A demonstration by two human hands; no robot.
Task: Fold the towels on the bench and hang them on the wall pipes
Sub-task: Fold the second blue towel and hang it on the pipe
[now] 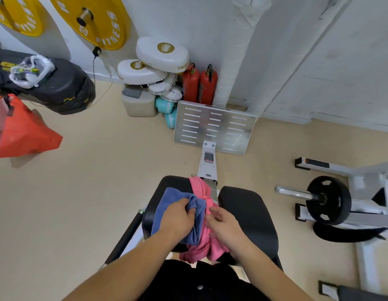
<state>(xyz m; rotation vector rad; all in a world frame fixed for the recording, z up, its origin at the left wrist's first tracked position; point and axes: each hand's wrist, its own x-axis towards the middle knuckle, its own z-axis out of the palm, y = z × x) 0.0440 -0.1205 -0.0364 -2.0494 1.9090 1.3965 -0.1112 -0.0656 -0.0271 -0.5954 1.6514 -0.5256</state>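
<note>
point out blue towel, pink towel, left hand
blue towel [167,205]: head view, flat upper-left part lying on the bench.
pink towel [200,186]: head view, upper strip beyond the hands.
left hand [177,216]: head view, back of the hand, fingers gripping blue cloth.

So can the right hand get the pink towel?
Probably yes. The right hand already rests on the pink towel on the bench, and nothing covers that side. The left hand grips the blue towel.

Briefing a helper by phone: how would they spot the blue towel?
Find the black padded bench in front of the person. Two crumpled towels lie on it; the blue towel is on the left, gripped by the left hand, beside the pink towel.
</note>
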